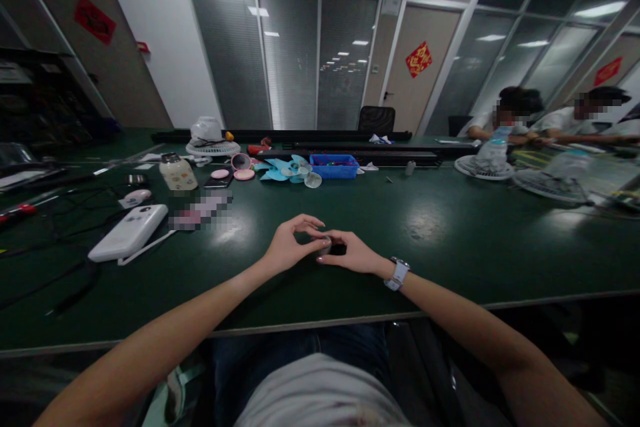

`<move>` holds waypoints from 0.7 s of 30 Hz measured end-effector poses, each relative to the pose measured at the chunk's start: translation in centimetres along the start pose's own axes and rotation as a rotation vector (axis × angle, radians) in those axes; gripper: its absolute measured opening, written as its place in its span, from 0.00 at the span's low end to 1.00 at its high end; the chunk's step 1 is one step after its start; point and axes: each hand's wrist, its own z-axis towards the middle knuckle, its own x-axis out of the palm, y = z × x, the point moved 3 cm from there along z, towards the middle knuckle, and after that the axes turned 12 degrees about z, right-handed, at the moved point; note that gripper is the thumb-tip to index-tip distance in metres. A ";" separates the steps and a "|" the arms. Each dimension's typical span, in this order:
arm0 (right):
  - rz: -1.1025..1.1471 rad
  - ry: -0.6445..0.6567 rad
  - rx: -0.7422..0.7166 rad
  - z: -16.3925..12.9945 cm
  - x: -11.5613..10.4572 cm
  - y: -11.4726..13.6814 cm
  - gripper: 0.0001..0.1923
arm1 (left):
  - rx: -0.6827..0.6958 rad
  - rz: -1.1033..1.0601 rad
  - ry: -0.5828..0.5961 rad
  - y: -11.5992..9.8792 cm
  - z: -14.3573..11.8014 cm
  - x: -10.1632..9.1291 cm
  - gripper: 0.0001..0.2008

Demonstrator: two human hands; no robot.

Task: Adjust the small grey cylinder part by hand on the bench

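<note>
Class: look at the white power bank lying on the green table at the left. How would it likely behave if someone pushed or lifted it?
The white power bank lies flat and looks rigid, so it would probably slide rather than roll or tip. Its smooth casing on the glossy green table suggests it may slip easily. A white cable seems attached, so it would likely drag along when lifted.

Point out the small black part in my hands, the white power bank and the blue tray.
small black part (338,249), head view, its exposed right end.
white power bank (129,232), head view, middle of its top face.
blue tray (333,171), head view, its front wall.
</note>
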 end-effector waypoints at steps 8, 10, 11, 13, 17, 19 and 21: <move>-0.006 0.004 0.005 0.0 0.0 0.5 0.26 | -0.008 -0.019 -0.003 0.2 0.0 0.0 0.20; -0.011 0.003 0.005 0.0 0.0 0.5 0.25 | -0.004 -0.028 0.006 0.2 0.0 0.0 0.20; -0.014 0.000 0.005 0.0 0.0 0.4 0.25 | -0.001 -0.034 0.013 0.2 0.0 0.0 0.20; -0.018 -0.005 0.004 0.0 0.0 0.3 0.24 | 0.006 -0.045 0.032 0.2 0.0 0.1 0.19; -0.021 -0.002 -0.002 -0.1 -0.1 0.0 0.21 | 0.024 -0.053 0.076 0.0 0.0 0.2 0.14; -0.021 0.004 -0.004 -0.1 -0.1 0.0 0.21 | 0.032 -0.054 0.092 -0.1 0.1 0.2 0.12; -0.022 0.008 -0.004 -0.1 -0.1 0.2 0.22 | 0.036 -0.058 0.104 -0.2 0.1 0.2 0.13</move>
